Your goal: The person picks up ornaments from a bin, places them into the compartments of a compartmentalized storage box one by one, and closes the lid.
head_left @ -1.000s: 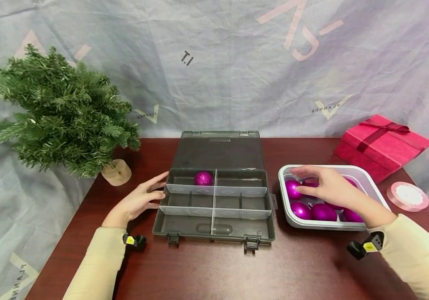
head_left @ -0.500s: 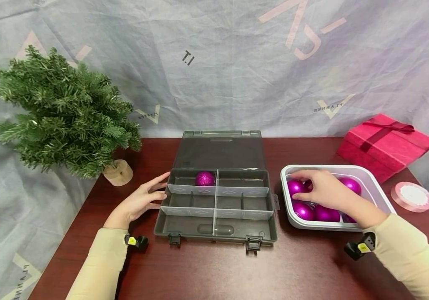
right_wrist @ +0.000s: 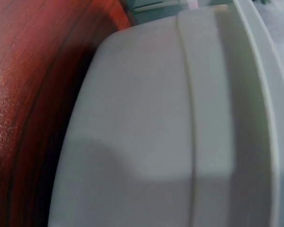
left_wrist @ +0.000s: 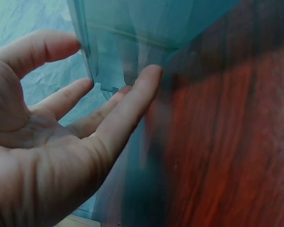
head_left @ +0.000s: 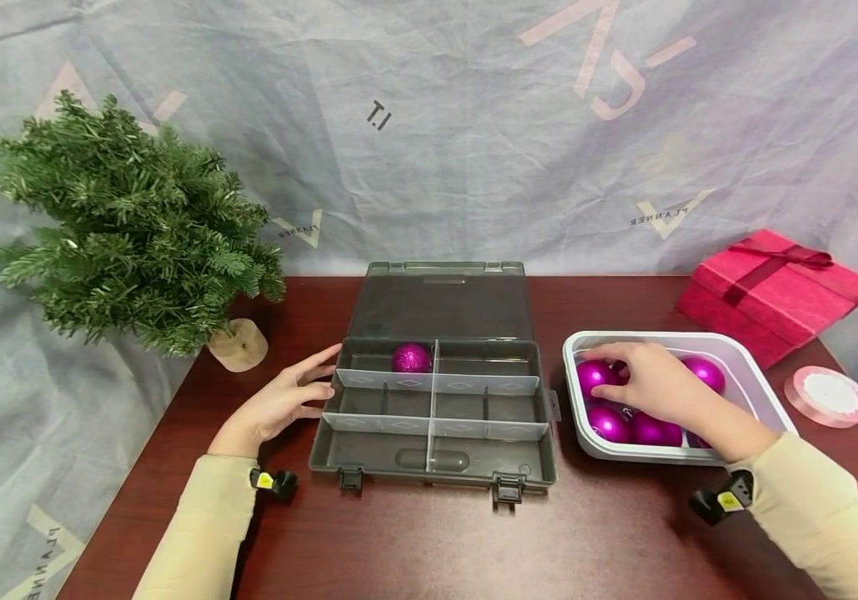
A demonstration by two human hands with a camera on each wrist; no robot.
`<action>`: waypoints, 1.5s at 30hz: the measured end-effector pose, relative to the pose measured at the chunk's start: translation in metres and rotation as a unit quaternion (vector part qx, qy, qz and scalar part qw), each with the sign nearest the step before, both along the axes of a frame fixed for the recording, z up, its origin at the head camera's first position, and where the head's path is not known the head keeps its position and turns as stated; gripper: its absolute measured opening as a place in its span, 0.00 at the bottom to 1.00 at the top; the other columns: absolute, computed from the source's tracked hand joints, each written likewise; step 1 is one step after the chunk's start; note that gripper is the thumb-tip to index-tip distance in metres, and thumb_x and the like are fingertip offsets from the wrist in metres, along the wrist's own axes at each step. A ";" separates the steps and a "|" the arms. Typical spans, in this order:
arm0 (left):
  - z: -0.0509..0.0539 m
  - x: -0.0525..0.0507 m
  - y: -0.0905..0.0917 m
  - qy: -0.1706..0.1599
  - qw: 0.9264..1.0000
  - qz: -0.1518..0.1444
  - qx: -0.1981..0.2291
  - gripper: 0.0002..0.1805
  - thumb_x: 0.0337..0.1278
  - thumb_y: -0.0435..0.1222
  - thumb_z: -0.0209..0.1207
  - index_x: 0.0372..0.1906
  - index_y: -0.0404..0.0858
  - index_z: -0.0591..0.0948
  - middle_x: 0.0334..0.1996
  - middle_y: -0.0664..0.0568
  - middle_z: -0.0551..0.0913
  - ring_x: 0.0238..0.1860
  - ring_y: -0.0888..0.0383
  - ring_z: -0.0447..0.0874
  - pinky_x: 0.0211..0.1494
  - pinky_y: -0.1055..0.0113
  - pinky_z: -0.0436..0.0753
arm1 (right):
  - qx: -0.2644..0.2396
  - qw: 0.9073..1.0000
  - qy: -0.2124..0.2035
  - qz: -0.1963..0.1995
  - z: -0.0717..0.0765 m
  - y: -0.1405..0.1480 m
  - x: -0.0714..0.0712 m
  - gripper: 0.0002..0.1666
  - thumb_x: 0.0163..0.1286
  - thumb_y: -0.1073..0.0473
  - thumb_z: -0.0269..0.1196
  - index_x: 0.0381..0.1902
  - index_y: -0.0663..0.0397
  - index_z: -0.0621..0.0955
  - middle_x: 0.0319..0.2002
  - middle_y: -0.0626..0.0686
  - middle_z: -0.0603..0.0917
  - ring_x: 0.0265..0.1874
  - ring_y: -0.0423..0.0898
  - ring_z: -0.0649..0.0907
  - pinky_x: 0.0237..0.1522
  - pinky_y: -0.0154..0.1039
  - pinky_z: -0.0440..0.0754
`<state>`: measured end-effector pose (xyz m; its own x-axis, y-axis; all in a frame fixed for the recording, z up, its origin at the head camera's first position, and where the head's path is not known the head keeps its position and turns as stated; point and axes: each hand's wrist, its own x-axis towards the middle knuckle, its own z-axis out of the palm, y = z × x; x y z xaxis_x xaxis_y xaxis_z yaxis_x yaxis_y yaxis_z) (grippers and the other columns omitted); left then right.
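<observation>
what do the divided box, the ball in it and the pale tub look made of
Divided box: probably smoke-tinted plastic, fairly glossy, as it looks translucent in the left wrist view. Ball: seemingly glitter-coated, given its speckled sparkle; the core can't be told. Pale tub: likely opaque plastic, smooth, judging by its even, rounded corners.

The left grip (head_left: 282,405) has spread fingers (head_left: 317,360); the right grip (head_left: 657,380) curves thumb (head_left: 612,393) and forefinger (head_left: 612,349); both forearms (head_left: 199,521) slant inward.
</observation>
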<state>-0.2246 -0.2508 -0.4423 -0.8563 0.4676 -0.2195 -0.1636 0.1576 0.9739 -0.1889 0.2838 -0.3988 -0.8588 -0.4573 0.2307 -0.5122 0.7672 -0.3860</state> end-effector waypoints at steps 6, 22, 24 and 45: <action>0.000 0.000 0.000 0.002 1.000 -0.002 0.001 0.41 0.72 0.29 0.55 0.83 0.46 0.53 0.75 0.31 0.55 0.70 0.33 0.63 0.58 0.47 0.79 | -0.032 0.999 0.019 -0.011 0.009 0.006 0.003 0.28 0.50 0.64 0.81 0.51 0.59 0.87 0.42 0.56 0.89 0.37 0.51 0.88 0.40 0.53 0.84; 0.000 0.001 -0.002 0.003 1.000 -0.001 0.001 0.40 0.72 0.29 0.55 0.83 0.47 0.54 0.75 0.31 0.55 0.69 0.34 0.64 0.58 0.46 0.79 | -0.104 0.991 -0.017 -0.087 0.050 0.008 0.014 0.27 0.57 0.58 0.79 0.56 0.49 0.86 0.47 0.54 0.89 0.41 0.55 0.89 0.40 0.20 0.76; 0.000 0.002 -0.002 0.002 1.000 -0.001 0.000 0.40 0.72 0.29 0.55 0.83 0.47 0.54 0.75 0.31 0.55 0.70 0.33 0.64 0.58 0.46 0.79 | -0.113 0.988 -0.034 -0.096 0.056 0.004 0.014 0.27 0.58 0.57 0.79 0.57 0.46 0.86 0.49 0.53 0.88 0.43 0.53 0.89 0.41 0.19 0.76; 0.000 0.001 0.000 -0.004 1.000 0.002 -0.007 0.40 0.74 0.29 0.53 0.83 0.49 0.53 0.77 0.32 0.53 0.73 0.32 0.58 0.61 0.40 0.75 | -0.152 0.979 -0.071 0.118 0.067 -0.085 -0.039 0.25 0.58 0.68 0.77 0.54 0.55 0.85 0.50 0.49 0.87 0.50 0.46 0.85 0.52 0.42 0.82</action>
